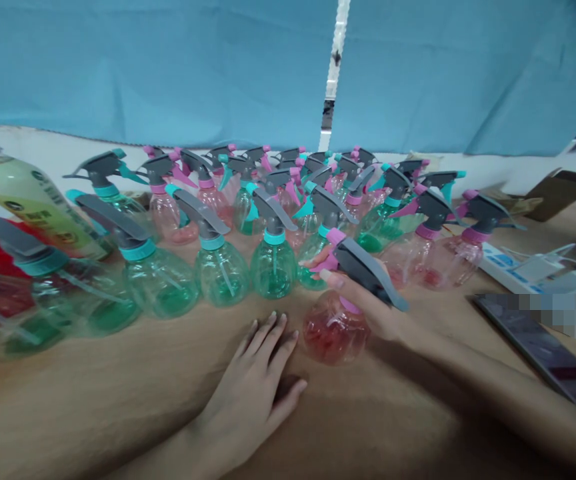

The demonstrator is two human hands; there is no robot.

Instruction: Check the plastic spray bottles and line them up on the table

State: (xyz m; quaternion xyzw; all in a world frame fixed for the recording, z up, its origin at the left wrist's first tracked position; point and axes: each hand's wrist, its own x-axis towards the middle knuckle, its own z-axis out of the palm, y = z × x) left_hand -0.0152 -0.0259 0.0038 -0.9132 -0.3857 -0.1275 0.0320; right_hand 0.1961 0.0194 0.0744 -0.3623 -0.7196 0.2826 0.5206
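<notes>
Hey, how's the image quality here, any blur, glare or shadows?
Head view: the leftmost bottles look smeared and stretched; head view: soft shadow darkens the table beside the right forearm; head view: small glints dot the red bottle at the right hand; head view: a pixelated patch masks part of the right side.

Spray bottles (275, 270) stand on the table (118, 407) — cloth (168, 73) behind, power strip (504, 269) right.
</notes>
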